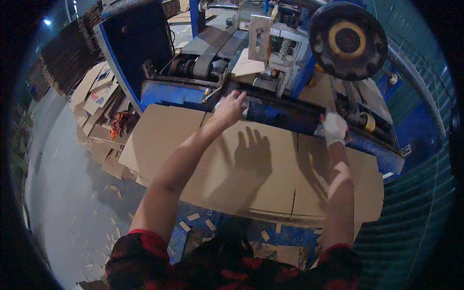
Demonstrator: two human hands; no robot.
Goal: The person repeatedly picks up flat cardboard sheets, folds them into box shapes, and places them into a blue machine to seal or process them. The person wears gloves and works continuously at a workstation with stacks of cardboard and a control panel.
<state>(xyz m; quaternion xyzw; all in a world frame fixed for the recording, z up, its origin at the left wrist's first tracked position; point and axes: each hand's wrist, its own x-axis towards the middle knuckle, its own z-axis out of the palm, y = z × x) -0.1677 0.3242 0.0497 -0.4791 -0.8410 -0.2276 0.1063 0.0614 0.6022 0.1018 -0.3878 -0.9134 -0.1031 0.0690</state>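
A flat brown cardboard sheet (251, 164) with fold creases lies on the blue machine's table in front of me. My bare left hand (230, 107) reaches over its far edge and touches the dark blue roller bar (278, 116) of the machine, fingers spread. My right hand (333, 128), in a white glove, rests at the far right edge of the cardboard against the same bar; whether it grips anything is hidden. Shadows of both arms fall on the sheet.
The blue machine (159, 92) has a belt (212, 48), springs and a large black wheel (348, 41) behind the bar. Stacks of flat cardboard (96, 96) and an orange rag (121, 123) lie at left. Cardboard scraps litter the grey floor (63, 183). A green corrugated wall (415, 193) stands at right.
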